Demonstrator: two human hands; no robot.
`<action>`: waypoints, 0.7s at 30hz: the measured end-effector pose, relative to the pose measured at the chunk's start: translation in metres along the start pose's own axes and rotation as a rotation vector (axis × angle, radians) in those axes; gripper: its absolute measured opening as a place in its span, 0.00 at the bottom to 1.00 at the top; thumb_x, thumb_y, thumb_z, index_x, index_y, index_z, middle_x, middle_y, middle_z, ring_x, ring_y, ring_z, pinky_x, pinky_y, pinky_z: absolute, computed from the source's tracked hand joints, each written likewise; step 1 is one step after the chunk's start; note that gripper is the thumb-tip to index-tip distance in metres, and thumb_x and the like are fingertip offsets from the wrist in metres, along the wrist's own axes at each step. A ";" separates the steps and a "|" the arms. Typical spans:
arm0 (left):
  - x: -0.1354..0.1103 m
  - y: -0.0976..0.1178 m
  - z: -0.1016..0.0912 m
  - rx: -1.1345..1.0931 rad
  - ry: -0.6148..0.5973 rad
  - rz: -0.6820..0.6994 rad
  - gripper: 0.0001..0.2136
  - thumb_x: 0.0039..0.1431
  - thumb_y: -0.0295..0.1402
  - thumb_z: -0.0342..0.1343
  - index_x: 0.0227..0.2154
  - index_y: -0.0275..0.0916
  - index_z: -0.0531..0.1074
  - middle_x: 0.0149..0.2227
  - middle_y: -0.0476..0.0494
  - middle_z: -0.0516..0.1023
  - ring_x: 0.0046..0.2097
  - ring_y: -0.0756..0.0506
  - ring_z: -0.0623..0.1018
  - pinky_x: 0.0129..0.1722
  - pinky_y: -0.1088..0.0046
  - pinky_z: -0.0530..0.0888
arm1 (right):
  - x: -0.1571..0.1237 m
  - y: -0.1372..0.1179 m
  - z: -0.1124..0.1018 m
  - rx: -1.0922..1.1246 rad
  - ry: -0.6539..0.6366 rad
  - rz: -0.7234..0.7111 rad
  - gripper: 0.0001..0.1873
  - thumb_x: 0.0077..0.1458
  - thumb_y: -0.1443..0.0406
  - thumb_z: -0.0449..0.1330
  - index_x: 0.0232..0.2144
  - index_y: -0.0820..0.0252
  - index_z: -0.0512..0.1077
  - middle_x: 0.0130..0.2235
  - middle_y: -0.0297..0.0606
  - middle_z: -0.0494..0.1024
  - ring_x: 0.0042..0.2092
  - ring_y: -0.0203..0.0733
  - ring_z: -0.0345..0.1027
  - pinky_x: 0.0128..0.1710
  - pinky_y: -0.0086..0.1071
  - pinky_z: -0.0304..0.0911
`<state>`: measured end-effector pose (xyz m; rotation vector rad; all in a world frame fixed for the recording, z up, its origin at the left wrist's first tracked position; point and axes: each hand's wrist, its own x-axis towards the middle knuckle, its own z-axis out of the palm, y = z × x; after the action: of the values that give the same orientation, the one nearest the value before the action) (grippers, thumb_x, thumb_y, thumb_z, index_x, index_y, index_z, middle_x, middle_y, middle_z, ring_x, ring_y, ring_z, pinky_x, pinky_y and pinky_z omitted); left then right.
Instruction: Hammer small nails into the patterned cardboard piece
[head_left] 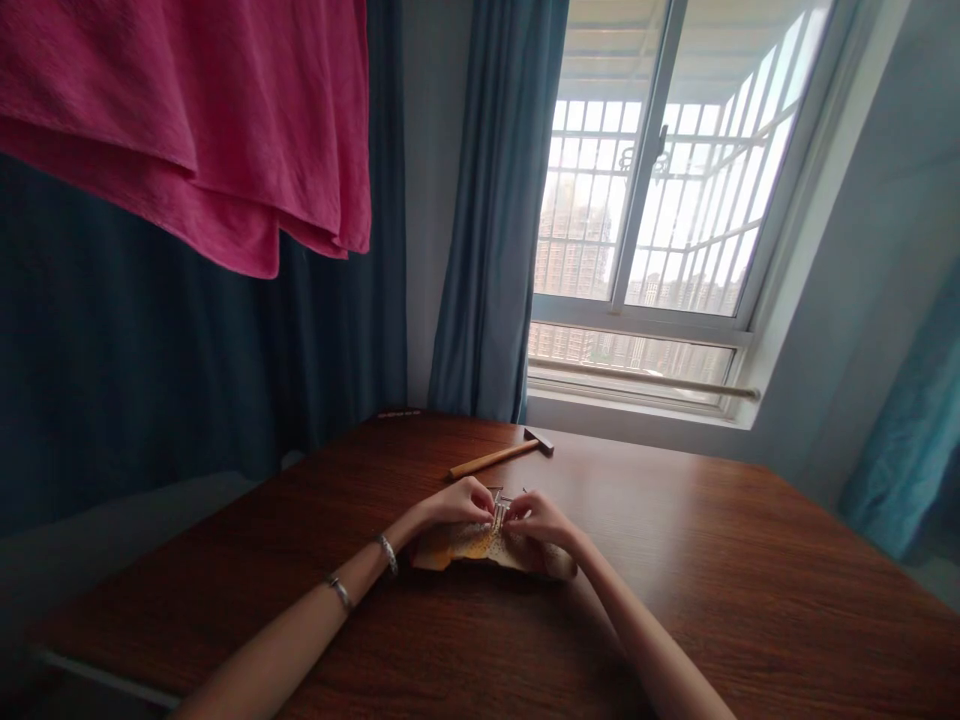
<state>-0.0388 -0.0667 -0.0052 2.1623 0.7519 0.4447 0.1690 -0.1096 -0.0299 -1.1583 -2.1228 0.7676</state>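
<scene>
Both my hands meet over a crumpled, yellow and off-white sheet-like piece with dark specks, lying on the table. My left hand, with two bracelets on its wrist and forearm, is closed in a pinch at the piece's upper middle. Opposite it, my right hand is also closed, its fingertips pinched close to the left ones. Several thin, shiny metal pieces show between the fingertips, perhaps nails; their kind is too small to tell. What exactly each hand grips is hidden by the fingers.
A hammer with a wooden handle lies just beyond my hands on the brown table. Blue curtains hang behind the table, beside a barred window. A pink cloth hangs at upper left.
</scene>
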 end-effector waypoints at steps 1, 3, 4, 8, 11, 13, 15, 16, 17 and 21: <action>0.000 0.001 0.000 -0.003 0.013 -0.009 0.11 0.43 0.36 0.59 0.26 0.32 0.77 0.25 0.46 0.76 0.29 0.49 0.72 0.28 0.78 0.66 | -0.001 -0.001 0.000 -0.003 0.007 0.004 0.07 0.43 0.65 0.60 0.26 0.63 0.76 0.25 0.33 0.74 0.29 0.34 0.64 0.29 0.25 0.58; -0.001 0.003 0.001 -0.039 0.035 -0.037 0.12 0.44 0.38 0.59 0.27 0.31 0.76 0.25 0.45 0.76 0.28 0.49 0.73 0.28 0.78 0.66 | -0.003 -0.003 -0.001 -0.006 0.024 0.010 0.07 0.44 0.65 0.60 0.26 0.63 0.76 0.25 0.33 0.74 0.29 0.34 0.64 0.29 0.25 0.58; -0.001 0.004 0.001 -0.069 0.044 -0.052 0.13 0.44 0.38 0.59 0.28 0.31 0.75 0.25 0.45 0.76 0.27 0.49 0.73 0.27 0.78 0.66 | -0.003 -0.004 -0.001 -0.005 0.036 0.007 0.07 0.44 0.65 0.60 0.26 0.63 0.76 0.25 0.33 0.74 0.29 0.34 0.64 0.29 0.25 0.57; 0.003 -0.001 0.006 -0.173 0.113 -0.099 0.16 0.46 0.42 0.57 0.30 0.32 0.72 0.23 0.45 0.75 0.21 0.52 0.70 0.22 0.78 0.64 | -0.004 -0.005 0.002 0.050 0.104 0.007 0.06 0.45 0.66 0.59 0.26 0.63 0.74 0.24 0.32 0.73 0.27 0.33 0.63 0.27 0.24 0.56; 0.009 -0.011 0.012 -0.212 0.221 -0.149 0.17 0.47 0.44 0.56 0.30 0.32 0.71 0.20 0.47 0.74 0.18 0.53 0.68 0.19 0.79 0.62 | -0.001 -0.001 0.007 0.086 0.184 0.094 0.06 0.46 0.66 0.57 0.26 0.62 0.72 0.23 0.31 0.73 0.25 0.32 0.62 0.24 0.23 0.55; 0.013 -0.018 0.015 -0.239 0.264 -0.178 0.18 0.46 0.45 0.55 0.29 0.31 0.70 0.19 0.47 0.73 0.18 0.53 0.68 0.19 0.79 0.62 | 0.002 0.005 0.010 0.058 0.263 0.168 0.04 0.46 0.67 0.56 0.25 0.63 0.71 0.22 0.31 0.73 0.24 0.32 0.62 0.23 0.23 0.55; 0.015 -0.024 0.015 -0.253 0.284 -0.202 0.18 0.47 0.45 0.55 0.28 0.31 0.70 0.18 0.47 0.72 0.17 0.53 0.68 0.18 0.79 0.61 | 0.006 0.011 0.013 0.016 0.342 0.221 0.05 0.46 0.69 0.54 0.23 0.63 0.70 0.22 0.32 0.73 0.24 0.32 0.63 0.24 0.24 0.56; 0.016 -0.026 0.015 -0.253 0.294 -0.212 0.18 0.47 0.45 0.55 0.27 0.31 0.70 0.18 0.47 0.72 0.17 0.53 0.68 0.17 0.80 0.60 | 0.007 0.013 0.014 -0.001 0.374 0.237 0.05 0.46 0.69 0.54 0.23 0.63 0.69 0.22 0.33 0.73 0.24 0.33 0.64 0.25 0.24 0.56; 0.017 -0.028 0.015 -0.248 0.305 -0.222 0.18 0.47 0.45 0.55 0.27 0.31 0.70 0.18 0.47 0.72 0.17 0.53 0.68 0.17 0.80 0.59 | 0.007 0.015 0.014 -0.017 0.401 0.247 0.06 0.46 0.70 0.53 0.23 0.63 0.69 0.23 0.34 0.74 0.25 0.33 0.64 0.25 0.25 0.56; 0.019 -0.028 0.015 -0.227 0.352 -0.293 0.18 0.46 0.46 0.55 0.25 0.31 0.71 0.17 0.48 0.72 0.16 0.53 0.67 0.15 0.80 0.58 | 0.005 0.019 0.017 -0.095 0.499 0.271 0.07 0.47 0.68 0.53 0.24 0.63 0.71 0.25 0.37 0.74 0.28 0.36 0.65 0.29 0.27 0.57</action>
<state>-0.0267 -0.0485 -0.0355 1.7475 1.1349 0.7268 0.1648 -0.1005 -0.0533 -1.5257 -1.6217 0.4310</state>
